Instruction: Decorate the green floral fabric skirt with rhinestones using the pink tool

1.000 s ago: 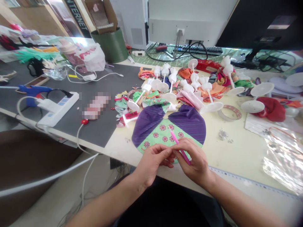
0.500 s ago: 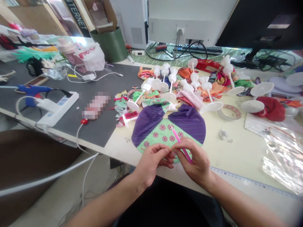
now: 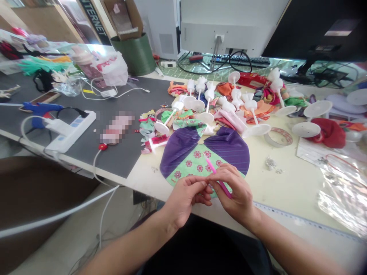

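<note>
My right hand is closed around a slim pink pen-like tool, its pale tip pointing up and away to the left. The fingertips of my left hand are pinched together and meet those of the right; whatever is between them is too small to make out. Under and just beyond both hands lies a rounded piece of purple striped cloth with a light green panel printed with pink flowers. Small shiny bits lie in a little heap to the right.
White plastic stands and colourful cloth scraps crowd the table behind the cloth. A tape roll, a clear plastic bag and a ruler are on the right. Leftward are a power strip and a blue glue gun.
The pink tool's tip has tilted slightly to the left and down, with a small shift of my right hand. My fingertips stay together; the cloth lies as before.
</note>
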A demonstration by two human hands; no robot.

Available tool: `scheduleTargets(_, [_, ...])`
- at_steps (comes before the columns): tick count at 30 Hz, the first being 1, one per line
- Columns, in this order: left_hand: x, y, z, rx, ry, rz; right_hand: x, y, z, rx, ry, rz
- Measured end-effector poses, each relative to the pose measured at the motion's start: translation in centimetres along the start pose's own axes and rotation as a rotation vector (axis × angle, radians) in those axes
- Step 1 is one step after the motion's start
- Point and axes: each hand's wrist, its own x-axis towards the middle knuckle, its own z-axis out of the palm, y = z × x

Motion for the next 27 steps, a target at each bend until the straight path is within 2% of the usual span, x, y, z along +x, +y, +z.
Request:
scheduleTargets(15, [0.0,0.0,0.1,-0.003,0.022,-0.009,-0.2,0.0,0.0,-0.036,0.022,0.014])
scheduleTargets(23, [-0.1,0.9,-0.2,-0.041,0.049,0.019,0.0,-0.4,-0.5,0.015,0.021,0.011])
scheduleTargets(27, [-0.1,1.4,-0.5,-0.050,0.073,0.043,-0.3,-0.4,-1.0,0.050,0.008,-0.063])
